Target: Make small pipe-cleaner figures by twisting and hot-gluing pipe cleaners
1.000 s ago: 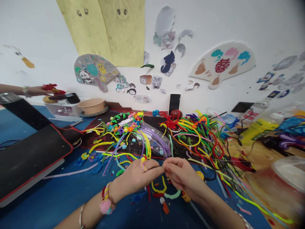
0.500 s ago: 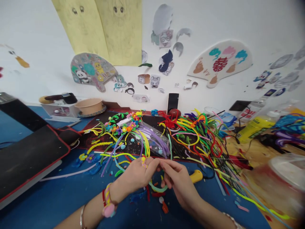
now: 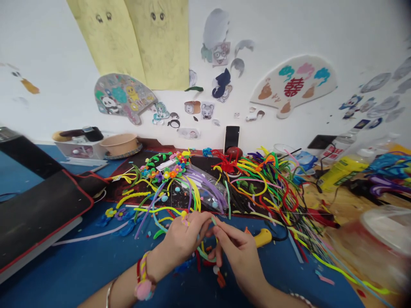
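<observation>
A pale green pipe cleaner (image 3: 207,257) is pinched between the fingertips of both my hands, its lower part curving beneath them. My left hand (image 3: 181,235) has thumb and forefinger closed on it. From the other side, my right hand (image 3: 239,248) pinches it with thumb and forefinger, the other fingers curled below. A short bit of green shows between the fingertips; the rest is partly hidden by the fingers. Close to my right hand lies a yellow-handled tool (image 3: 263,238) with a black cord. Small scraps, an orange piece (image 3: 221,280) among them, lie under the hands.
Behind the hands are a cluster of pipe-cleaner flowers (image 3: 170,171), a plastic bag of purple pipe cleaners (image 3: 205,184) and a tangled multicoloured heap (image 3: 269,175). A phone (image 3: 231,137) leans on the wall. A clear tub (image 3: 385,239) stands right, a black-covered object (image 3: 38,214) left.
Both hands have shifted slightly left, and the fingertips have parted a little, showing a short bit of green between them. The right hand has turned slightly. Surrounding things stay in place.
</observation>
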Action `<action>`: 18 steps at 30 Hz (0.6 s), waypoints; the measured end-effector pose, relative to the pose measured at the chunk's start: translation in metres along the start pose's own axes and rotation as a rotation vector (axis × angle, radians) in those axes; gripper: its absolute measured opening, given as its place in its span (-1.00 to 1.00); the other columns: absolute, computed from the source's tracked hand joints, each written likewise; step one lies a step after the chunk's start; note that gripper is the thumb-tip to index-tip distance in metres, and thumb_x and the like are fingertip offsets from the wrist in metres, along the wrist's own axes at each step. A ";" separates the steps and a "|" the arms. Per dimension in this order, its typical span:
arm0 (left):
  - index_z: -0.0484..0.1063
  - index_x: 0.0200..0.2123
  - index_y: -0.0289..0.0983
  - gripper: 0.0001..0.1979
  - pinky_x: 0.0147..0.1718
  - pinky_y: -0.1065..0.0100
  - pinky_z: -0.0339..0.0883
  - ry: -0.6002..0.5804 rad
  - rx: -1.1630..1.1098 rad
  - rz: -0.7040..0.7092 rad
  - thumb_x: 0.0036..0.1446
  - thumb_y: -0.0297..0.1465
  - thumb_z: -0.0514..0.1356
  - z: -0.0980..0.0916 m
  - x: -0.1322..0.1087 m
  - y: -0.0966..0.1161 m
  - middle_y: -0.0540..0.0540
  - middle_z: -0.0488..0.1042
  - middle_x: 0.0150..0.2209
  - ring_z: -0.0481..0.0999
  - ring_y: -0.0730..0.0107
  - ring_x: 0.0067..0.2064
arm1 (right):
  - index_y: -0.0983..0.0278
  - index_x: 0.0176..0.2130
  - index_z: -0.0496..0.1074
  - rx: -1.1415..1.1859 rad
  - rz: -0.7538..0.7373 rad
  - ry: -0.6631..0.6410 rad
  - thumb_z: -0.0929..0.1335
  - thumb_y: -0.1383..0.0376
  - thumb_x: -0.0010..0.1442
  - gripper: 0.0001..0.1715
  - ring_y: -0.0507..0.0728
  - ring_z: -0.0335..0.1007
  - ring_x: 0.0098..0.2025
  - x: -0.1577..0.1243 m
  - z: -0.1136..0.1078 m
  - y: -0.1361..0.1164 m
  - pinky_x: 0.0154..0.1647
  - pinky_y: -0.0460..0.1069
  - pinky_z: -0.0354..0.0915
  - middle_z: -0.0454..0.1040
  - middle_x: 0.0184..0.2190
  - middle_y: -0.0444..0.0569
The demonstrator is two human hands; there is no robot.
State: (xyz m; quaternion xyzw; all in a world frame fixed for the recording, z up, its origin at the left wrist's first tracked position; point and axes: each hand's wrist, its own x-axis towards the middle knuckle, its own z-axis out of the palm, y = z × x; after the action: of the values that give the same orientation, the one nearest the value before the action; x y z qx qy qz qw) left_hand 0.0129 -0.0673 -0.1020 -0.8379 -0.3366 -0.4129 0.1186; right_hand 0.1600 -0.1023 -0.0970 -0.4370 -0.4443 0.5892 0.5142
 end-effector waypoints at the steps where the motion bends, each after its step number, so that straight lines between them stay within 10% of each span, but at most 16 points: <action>1: 0.29 -0.15 -0.31 -0.87 -0.49 0.45 0.36 -0.002 -0.013 0.005 0.22 -0.50 0.05 0.000 0.000 0.000 -0.08 0.53 -0.44 0.55 0.40 -0.43 | 0.21 -0.14 0.55 0.009 -0.006 -0.001 0.41 0.04 0.04 -0.57 -0.03 0.28 -0.75 0.000 0.000 0.001 -0.58 -0.04 0.42 0.37 -0.69 -0.20; 10: 0.33 -0.22 -0.26 -0.91 -0.47 0.45 0.29 -0.044 -0.149 -0.104 0.18 -0.50 0.10 -0.002 -0.003 0.003 -0.02 0.53 -0.43 0.50 0.44 -0.46 | 0.17 -0.11 0.53 -0.051 -0.192 0.014 0.36 0.16 0.15 -0.69 -0.06 0.30 -0.74 -0.004 0.000 0.013 -0.61 -0.06 0.43 0.45 -0.52 -0.15; 18: 0.35 -0.39 -0.27 -0.90 -0.48 0.48 0.28 -0.173 -0.562 -0.623 0.17 -0.43 0.09 -0.015 0.016 0.012 0.02 0.46 -0.50 0.44 0.52 -0.53 | 0.16 -0.13 0.53 -0.351 -0.429 -0.021 0.32 0.30 0.20 -0.75 -0.02 0.38 -0.61 0.004 -0.012 0.001 -0.63 -0.13 0.33 0.47 -0.46 -0.10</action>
State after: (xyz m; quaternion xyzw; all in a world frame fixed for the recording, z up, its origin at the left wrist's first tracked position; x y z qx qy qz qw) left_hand 0.0189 -0.0762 -0.0793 -0.7276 -0.4568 -0.4327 -0.2732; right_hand 0.1713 -0.0970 -0.1009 -0.4093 -0.6272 0.3852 0.5391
